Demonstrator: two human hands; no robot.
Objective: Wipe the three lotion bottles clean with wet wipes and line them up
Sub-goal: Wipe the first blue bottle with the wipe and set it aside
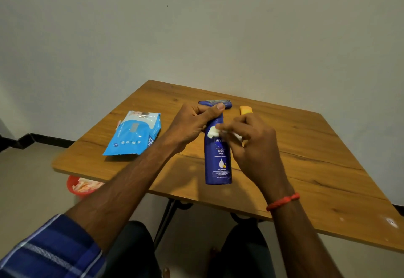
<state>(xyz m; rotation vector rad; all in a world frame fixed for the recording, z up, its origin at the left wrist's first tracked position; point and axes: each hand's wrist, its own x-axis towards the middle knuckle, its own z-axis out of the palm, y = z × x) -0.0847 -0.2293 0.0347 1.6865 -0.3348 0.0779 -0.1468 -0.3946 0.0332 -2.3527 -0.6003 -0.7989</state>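
Note:
A tall dark blue lotion bottle (218, 159) is held above the wooden table (306, 146). My left hand (192, 122) grips its top end. My right hand (251, 144) presses a white wet wipe (213, 133) against the bottle's upper front, just above the label. Behind my left hand lies a second dark blue bottle (215, 102) on its side. An orange bottle (246, 109) lies to its right, partly hidden by my right hand.
A blue pack of wet wipes (133, 134) lies on the left part of the table. A red bin (80, 187) with crumpled wipes stands on the floor below the table's left edge. A wall rises right behind the table. My knees are under the near edge.

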